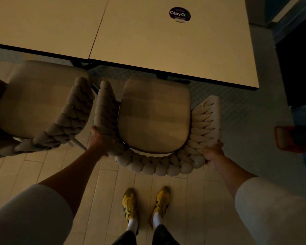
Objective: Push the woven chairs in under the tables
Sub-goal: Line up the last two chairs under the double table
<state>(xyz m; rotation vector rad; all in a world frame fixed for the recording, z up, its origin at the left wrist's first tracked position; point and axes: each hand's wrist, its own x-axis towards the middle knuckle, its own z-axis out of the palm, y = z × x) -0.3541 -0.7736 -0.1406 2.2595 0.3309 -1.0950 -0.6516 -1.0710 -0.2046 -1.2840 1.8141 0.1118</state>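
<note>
Hands, head view: left hand [97,139] grips the left rear corner of the woven chair [159,167] back, and right hand [212,152] grips the right rear corner. Both curl round the braid, fingertips hidden behind it. Chair stands mostly out on the floor [60,170], seat front just at the near edge of the right table [166,46]; legs hidden. Just beside it on the left is a second woven chair [42,103], cut off by the frame, also out from the left table [42,20]. Light is dim. On the right table a sticker [180,14] reads "ClayG", rest illegible. At the right edge a red-edged object [290,138] is cut off, can't identify.
</note>
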